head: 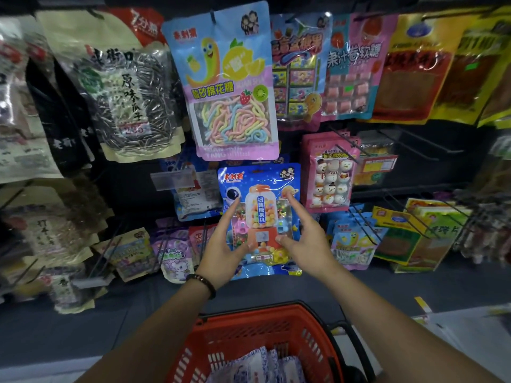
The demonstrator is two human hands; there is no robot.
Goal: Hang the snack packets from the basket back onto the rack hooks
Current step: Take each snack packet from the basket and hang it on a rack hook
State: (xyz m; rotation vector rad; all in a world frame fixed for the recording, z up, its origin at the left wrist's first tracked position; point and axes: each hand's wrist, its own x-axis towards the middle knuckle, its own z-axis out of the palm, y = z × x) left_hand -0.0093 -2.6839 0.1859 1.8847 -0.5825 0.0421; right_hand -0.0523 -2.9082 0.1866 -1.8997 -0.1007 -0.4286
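A blue candy-machine packet (pixel 260 186) hangs at the middle of the rack, its top by a hook. My left hand (pixel 224 244) lies against its left side with fingers stretched up. On the packet's right side rests my right hand (pixel 301 233), fingers also straight and the thumb touching its front. Neither hand curls round the packet. Below, a red basket (pixel 249 324) holds several white and blue snack packets (pixel 260 366).
Above hangs a large marshmallow packet (pixel 229 87). Sunflower seed bags (pixel 127 100) fill the left, pink snowman sweets (pixel 329 172) the right. Bare black hooks (pixel 414 145) stick out at right. Low rows of packets (pixel 171 255) hang on both sides.
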